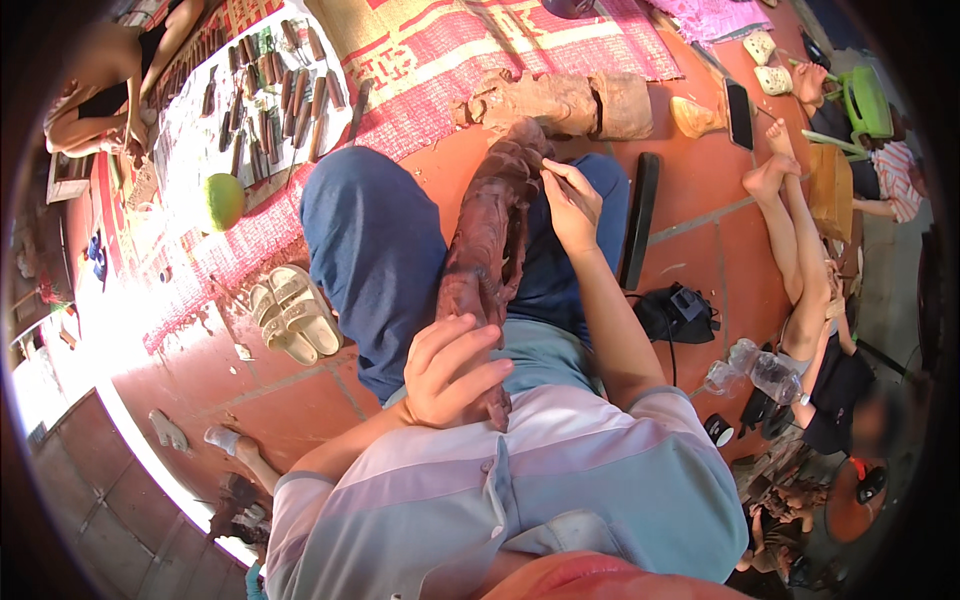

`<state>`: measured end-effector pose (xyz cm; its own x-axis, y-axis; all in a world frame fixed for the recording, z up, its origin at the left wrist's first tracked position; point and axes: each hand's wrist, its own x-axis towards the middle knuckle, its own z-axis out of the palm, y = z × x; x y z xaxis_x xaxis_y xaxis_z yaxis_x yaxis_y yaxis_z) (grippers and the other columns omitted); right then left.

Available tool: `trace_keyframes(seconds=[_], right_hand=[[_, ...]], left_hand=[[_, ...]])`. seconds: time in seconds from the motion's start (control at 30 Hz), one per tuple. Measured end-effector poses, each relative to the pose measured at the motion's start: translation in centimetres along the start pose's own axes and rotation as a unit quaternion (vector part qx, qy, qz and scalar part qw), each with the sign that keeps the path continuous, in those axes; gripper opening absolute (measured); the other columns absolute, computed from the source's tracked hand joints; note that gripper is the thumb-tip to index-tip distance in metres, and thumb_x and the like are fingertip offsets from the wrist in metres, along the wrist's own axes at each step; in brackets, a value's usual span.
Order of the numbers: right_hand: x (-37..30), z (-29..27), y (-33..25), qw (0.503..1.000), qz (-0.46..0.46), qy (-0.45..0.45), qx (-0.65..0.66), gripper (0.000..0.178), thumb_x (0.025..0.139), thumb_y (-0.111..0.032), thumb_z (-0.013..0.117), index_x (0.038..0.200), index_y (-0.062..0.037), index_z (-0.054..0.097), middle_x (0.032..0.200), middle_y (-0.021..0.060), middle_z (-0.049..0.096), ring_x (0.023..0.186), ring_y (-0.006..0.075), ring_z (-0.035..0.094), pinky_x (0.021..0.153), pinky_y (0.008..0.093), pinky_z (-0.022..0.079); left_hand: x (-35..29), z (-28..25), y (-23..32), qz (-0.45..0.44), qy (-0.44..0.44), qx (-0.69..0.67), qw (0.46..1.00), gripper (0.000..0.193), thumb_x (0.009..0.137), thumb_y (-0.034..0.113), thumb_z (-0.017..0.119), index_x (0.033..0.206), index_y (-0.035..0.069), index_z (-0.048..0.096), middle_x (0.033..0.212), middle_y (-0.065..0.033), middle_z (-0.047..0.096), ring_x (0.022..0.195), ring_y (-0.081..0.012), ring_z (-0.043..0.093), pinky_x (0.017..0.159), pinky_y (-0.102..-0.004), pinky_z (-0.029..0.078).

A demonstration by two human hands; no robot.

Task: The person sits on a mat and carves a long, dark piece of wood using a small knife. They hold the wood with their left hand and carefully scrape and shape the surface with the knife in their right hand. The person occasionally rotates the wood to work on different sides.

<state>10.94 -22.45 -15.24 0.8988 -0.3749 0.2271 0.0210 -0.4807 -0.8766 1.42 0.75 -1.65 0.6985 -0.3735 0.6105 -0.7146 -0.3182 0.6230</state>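
A dark reddish-brown wood carving (487, 225) lies lengthwise between my knees, its near end against my shirt. My left hand (450, 372) wraps over its near end, fingers curled across the wood. Near the far end, my right hand (572, 205) is closed in a pinch, fingertips at the carving's right side. Whatever the pinch holds is too small to make out. Beyond the carving's far end lies a paler carved wooden piece (560, 105) on the tiles.
Several chisels (290, 100) with wooden handles lie on a white sheet at far left, near a green round fruit (223, 202). Tan sandals (295, 315) sit left of my knee. On the right are a black phone (739, 115), a black bag (678, 312) and people seated.
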Motion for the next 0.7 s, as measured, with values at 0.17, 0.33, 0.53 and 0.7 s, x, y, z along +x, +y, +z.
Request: trace_keyframes(seconds=[0.17,0.33,0.53,0.7], right_hand=[[0.5,1.2,-0.3,0.998,-0.062,-0.007,0.001,0.01,0.082,0.0,0.065,0.092,-0.0009,0.065,0.088,0.0102,0.067,0.079,0.0151,0.065,0.07,0.0237,0.05],[0.6,1.1,0.0,0.99,-0.127,-0.048,-0.025,0.006,0.079,0.0,0.066,0.085,-0.0005,0.062,0.084,0.0128,0.066,0.076,0.0188,0.066,0.067,0.0258,0.05],[2.0,0.9,-0.6,0.996,-0.076,-0.033,-0.027,0.008,0.078,0.001,0.064,0.086,-0.0002,0.062,0.086,0.0139,0.066,0.077,0.0248,0.066,0.066,0.0292,0.051],[1.7,0.7,-1.2,0.997,-0.054,-0.056,0.01,0.008,0.08,-0.001,0.065,0.088,-0.0005,0.064,0.084,0.012,0.067,0.073,0.0157,0.065,0.065,0.0249,0.05]], left_hand=[[0.0,0.0,0.3,-0.006,-0.011,0.012,1.0,0.028,0.074,0.035,0.066,0.094,0.015,0.067,0.106,-0.012,0.063,0.101,-0.0309,0.057,0.083,-0.0421,0.047],[0.1,-0.1,0.5,-0.014,-0.03,0.019,0.999,0.024,0.075,0.029,0.064,0.094,0.016,0.067,0.108,-0.0099,0.063,0.103,-0.03,0.056,0.085,-0.041,0.047],[0.1,-0.2,0.3,-0.006,-0.034,0.021,0.999,0.024,0.076,0.031,0.064,0.095,0.018,0.067,0.108,-0.0091,0.063,0.103,-0.0296,0.056,0.084,-0.0403,0.047],[0.2,-0.5,0.1,-0.007,-0.031,0.01,0.999,0.028,0.077,0.038,0.065,0.097,0.018,0.067,0.109,-0.0091,0.063,0.102,-0.0292,0.057,0.083,-0.0396,0.048]])
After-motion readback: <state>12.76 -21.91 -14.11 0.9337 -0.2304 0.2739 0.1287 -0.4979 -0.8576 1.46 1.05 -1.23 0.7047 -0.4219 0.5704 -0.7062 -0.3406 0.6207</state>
